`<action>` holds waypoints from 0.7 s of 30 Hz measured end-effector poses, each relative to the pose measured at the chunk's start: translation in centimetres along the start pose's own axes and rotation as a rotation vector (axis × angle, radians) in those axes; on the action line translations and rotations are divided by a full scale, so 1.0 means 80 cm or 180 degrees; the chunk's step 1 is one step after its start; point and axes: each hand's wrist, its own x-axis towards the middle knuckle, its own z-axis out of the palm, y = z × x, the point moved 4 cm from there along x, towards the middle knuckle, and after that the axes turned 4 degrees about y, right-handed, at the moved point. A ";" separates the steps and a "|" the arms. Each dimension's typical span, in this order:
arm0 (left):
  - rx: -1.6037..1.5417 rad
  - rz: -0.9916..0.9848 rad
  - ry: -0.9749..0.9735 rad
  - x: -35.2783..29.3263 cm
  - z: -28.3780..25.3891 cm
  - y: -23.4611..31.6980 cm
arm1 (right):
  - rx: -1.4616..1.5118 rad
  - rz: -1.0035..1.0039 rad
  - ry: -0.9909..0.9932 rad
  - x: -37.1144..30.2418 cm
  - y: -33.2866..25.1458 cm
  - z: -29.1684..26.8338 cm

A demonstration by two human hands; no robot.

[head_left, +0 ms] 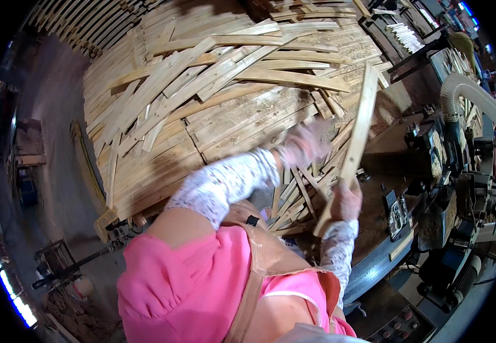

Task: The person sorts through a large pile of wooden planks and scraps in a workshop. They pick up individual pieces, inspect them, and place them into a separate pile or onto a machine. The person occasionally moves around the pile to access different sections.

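My right hand (348, 200) is closed round the lower part of a long pale wooden board (362, 119), which stands tilted up and away from me. My left hand (305, 145) is blurred by motion, a little left of that board and apart from it; its fingers are smeared. Beyond the left hand, loose wooden strips (202, 74) lie crossed over a broad stack of boards (162, 163). Under and between my hands, more narrow wood strips (293, 203) lie in a jumbled heap.
At the right stands a woodworking machine (396, 214) with a dark metal table, and a ribbed dust hose (459, 86) rises behind it. A control panel with buttons (402, 331) sits at the lower right. A pallet jack handle (76, 266) juts out at the lower left.
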 end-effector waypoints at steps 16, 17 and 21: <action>0.2983 -0.2304 0.1300 -0.235 -0.336 -0.328 | -0.4327 0.1720 0.3427 -0.243 0.134 -0.438; 0.2527 -0.2393 0.1257 -0.217 -0.326 -0.282 | -0.4274 0.1483 0.3557 -0.205 0.124 -0.458; 0.1483 -0.0843 0.1578 -0.171 -0.265 -0.214 | -0.3944 -0.0339 0.3056 0.009 0.054 -0.456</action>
